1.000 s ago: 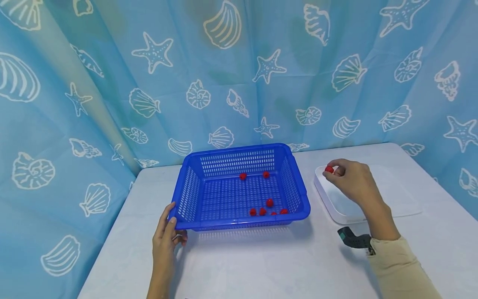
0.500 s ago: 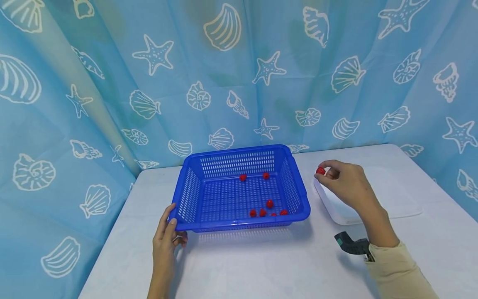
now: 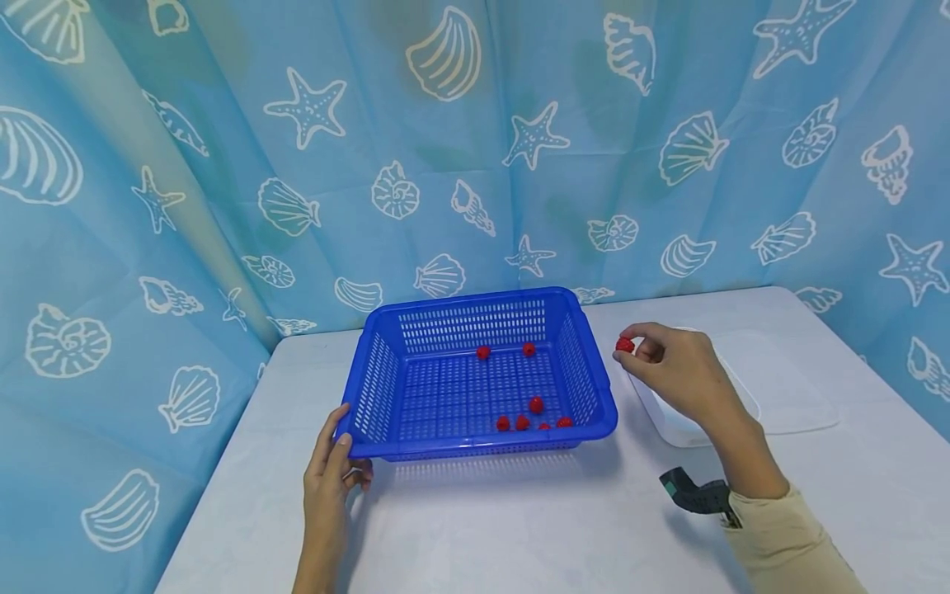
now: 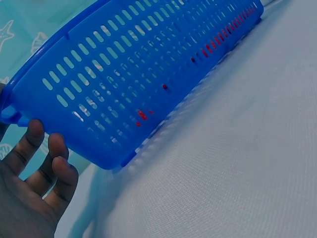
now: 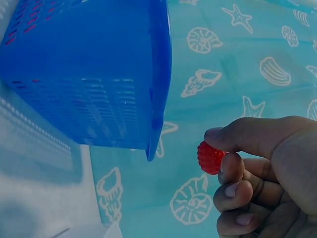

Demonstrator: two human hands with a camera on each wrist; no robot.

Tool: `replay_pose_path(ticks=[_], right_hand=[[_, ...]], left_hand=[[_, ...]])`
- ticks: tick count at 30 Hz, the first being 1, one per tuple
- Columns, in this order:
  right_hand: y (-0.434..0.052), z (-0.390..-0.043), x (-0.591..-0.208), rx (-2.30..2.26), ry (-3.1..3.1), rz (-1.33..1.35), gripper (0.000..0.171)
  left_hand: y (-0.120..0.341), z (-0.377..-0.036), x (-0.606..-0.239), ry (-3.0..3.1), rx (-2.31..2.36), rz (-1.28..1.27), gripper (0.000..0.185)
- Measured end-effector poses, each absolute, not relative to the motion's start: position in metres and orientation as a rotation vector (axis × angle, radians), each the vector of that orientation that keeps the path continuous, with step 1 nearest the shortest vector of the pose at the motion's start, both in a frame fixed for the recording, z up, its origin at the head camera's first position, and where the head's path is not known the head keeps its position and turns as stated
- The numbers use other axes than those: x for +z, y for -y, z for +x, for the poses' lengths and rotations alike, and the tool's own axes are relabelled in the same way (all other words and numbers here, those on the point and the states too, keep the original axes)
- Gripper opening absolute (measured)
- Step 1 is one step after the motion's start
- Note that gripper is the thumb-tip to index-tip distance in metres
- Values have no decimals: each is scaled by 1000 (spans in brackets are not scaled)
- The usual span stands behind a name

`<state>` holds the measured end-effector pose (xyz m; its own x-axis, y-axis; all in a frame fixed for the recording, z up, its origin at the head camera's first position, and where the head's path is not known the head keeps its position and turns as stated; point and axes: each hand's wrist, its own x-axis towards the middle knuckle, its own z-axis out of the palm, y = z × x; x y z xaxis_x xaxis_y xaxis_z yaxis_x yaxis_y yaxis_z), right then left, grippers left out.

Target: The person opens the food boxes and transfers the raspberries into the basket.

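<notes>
**Right hand pinching a red berry beside a blue basket**

The right hand [image 3: 686,375] hangs above the tabletop [image 3: 519,528], its grip closed on a small red berry [image 3: 625,345] held between the thumb and the index fingertip [image 5: 229,168]; the other fingers curl below it. The berry is in the air, at the tip of the grip, just outside the right wall of the blue basket [image 3: 594,371] and level with its rim. It is roundish and knobbly, with no clear long axis; in the right wrist view its bumpy free side [image 5: 208,157] faces away from the palm, toward the basket's corner.

Behind and below the right grip lies a white tray [image 3: 779,396], partly hidden by the hand and wrist. A dark wrist-worn device [image 3: 693,493] juts from the beige sleeve [image 3: 787,540] at the near side of the right forearm. Between the grip and the basket's floor stands only the slotted right wall, which rises close to the berry.

Inside the basket, well to the left of the right grip, lie loose red berries [image 3: 536,404]: two toward the far wall, a cluster near the front wall.

The left hand [image 3: 330,474] grips the basket's front left corner, thumb on the rim, fingers curled beneath it. A blue curtain [image 3: 475,148] printed with shells and starfish closes the background.
</notes>
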<state>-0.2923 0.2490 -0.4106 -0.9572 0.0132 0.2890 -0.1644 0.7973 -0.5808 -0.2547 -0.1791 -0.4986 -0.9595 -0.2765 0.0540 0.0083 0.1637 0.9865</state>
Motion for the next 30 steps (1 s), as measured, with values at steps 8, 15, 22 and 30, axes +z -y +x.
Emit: replay_pose_path(ticks=[8,15,22,30], right_hand=[[-240,-287,-407,923,2706,169,32],[-232,-284,-404,916,2714,201,33],[-228,-283,-403,965,2727,272,36],[-234,-285,-403,889,2716,282,28]], left_hand=[[180,-254,-497,2213,-1896,250,46],[179,-254,-497,2213,-1883,246,47],[178,-255,-498,2208,-1876,241,47],[179,-255,-497,2204,-1880,227,45]])
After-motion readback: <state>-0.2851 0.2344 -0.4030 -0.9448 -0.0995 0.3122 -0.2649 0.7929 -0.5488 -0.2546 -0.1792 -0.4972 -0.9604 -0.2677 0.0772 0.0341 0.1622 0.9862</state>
